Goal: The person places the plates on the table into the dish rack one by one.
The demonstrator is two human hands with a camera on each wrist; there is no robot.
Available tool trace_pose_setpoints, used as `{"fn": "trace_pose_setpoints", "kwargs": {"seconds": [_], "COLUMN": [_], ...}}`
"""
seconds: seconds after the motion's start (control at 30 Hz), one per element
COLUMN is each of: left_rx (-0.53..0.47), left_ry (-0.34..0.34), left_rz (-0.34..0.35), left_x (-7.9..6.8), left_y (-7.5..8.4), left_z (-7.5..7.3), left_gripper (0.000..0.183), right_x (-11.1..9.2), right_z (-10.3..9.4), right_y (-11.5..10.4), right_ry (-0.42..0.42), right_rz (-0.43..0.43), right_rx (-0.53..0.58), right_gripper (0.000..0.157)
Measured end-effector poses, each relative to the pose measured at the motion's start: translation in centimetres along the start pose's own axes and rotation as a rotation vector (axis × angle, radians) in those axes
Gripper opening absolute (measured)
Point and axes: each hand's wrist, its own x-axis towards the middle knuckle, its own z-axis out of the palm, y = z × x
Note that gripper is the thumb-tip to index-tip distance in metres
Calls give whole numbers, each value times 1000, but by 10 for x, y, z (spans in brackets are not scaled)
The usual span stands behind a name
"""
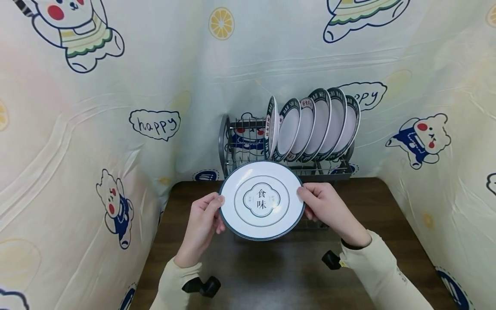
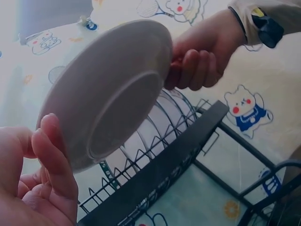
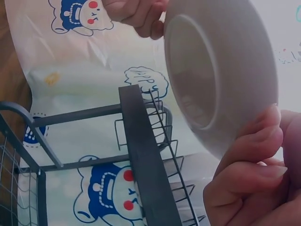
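A round white plate point(image 1: 248, 230) with a dark rim and two printed characters in its middle is held up between both hands, in front of the dish rack. My left hand point(image 1: 202, 226) pinches its left edge, thumb on the face and fingers behind. On the opposite edge my right hand point(image 1: 329, 211) grips it the same way. The wrist views show the plate's plain underside point(image 2: 110, 89) with its raised foot ring, the fingers of each hand curled at the rim.
Behind the plate stands a dark metal dish rack point(image 1: 224, 144) on the brown table point(image 1: 248, 275). Several dark-rimmed plates point(image 1: 288, 133) lean upright in its right part; wire slots show at its left. A printed cloth point(image 1: 217, 82) hangs around the back and sides.
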Motion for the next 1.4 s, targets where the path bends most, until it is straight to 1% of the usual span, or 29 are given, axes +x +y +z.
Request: {"fn": "trace_pose_setpoints", "kwargs": {"seconds": [0.1, 0.2, 0.37, 0.47, 0.6, 0.77, 0.83, 0.93, 1.03, 1.13, 1.4], "left_rx": [49, 114, 194, 223, 283, 446, 506, 569, 604, 616, 641], "left_ry": [9, 17, 33, 73, 157, 248, 277, 303, 294, 278, 263], "left_rz": [14, 42, 121, 160, 201, 287, 328, 371, 377, 365, 349], "left_x": [3, 6, 15, 23, 39, 64, 75, 90, 101, 107, 114], "left_y": [-1, -2, -3, -6, -10, -12, -13, -15, -19, -23, -27], "left_z": [1, 1, 0, -1, -4, -12, -15, -17, -18, -18, -15], "left_gripper": [29, 33, 44, 46, 46, 33, 27, 27, 29, 31, 29], "right_x": [0, 0, 0, -1, -2, -2, -2, -1, 0, 1, 8], "right_z": [1, 2, 2, 1, 0, -2, -3, -5, -7, -9, -16], "right_y": [-2, -4, -7, -9, -12, -14, -15, -18, -22, -27, -37], "right_ry": [33, 62, 89, 105, 128, 129, 134, 146, 165, 181, 225], "right_rz": [3, 13, 7, -8, -20, -29, -39, -57, -73, -85, -131], "right_rx": [22, 27, 34, 26, 8, 2, -2, -7, -21, -39, -88], "right_gripper": [32, 32, 32, 33, 33, 33, 34, 35, 36, 36, 39]}}
